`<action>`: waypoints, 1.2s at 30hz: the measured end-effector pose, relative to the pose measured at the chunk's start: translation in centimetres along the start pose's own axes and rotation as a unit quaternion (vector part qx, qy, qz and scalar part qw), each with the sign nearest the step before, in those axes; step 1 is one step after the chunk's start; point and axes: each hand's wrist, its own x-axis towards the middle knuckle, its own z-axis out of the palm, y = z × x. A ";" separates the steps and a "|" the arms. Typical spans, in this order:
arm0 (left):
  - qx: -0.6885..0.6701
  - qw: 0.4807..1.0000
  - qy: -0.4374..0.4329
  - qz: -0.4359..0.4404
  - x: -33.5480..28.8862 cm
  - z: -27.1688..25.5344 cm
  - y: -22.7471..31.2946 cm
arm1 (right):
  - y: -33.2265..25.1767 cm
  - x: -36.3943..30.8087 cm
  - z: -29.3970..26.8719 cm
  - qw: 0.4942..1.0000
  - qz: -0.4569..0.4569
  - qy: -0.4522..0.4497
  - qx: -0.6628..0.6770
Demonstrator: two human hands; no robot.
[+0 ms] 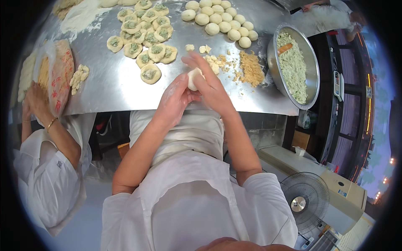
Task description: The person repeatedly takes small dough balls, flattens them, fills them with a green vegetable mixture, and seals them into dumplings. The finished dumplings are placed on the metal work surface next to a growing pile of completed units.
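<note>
Left hand (173, 98) and right hand (213, 91) are curled around a white dough piece (194, 78), gripped between them above the steel table (121, 94); filling-topped dough rounds (156, 49) are clustered ahead-left.

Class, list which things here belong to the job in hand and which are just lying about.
Likely part of the job:
dough piece between left hand and right hand
dough balls
green-topped dough rounds
metal bowl of green filling

Likely just lying about:
fan
long beige unit

Dough (194, 79) prob. above tbl (121, 94), bowl (311, 69) R
</note>
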 end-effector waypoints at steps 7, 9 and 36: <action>0.066 0.996 -0.027 -0.048 0.5 -1.1 -0.7 | -0.6 -0.4 0.4 1.000 0.014 0.009 -0.024; 0.042 0.998 -0.009 -0.044 0.2 -0.3 -0.2 | -0.6 -0.9 0.2 0.998 0.057 0.030 -0.023; -0.123 0.990 0.039 -0.054 -0.4 0.3 -0.4 | 1.1 -2.5 -0.7 0.907 -0.207 -0.011 -0.367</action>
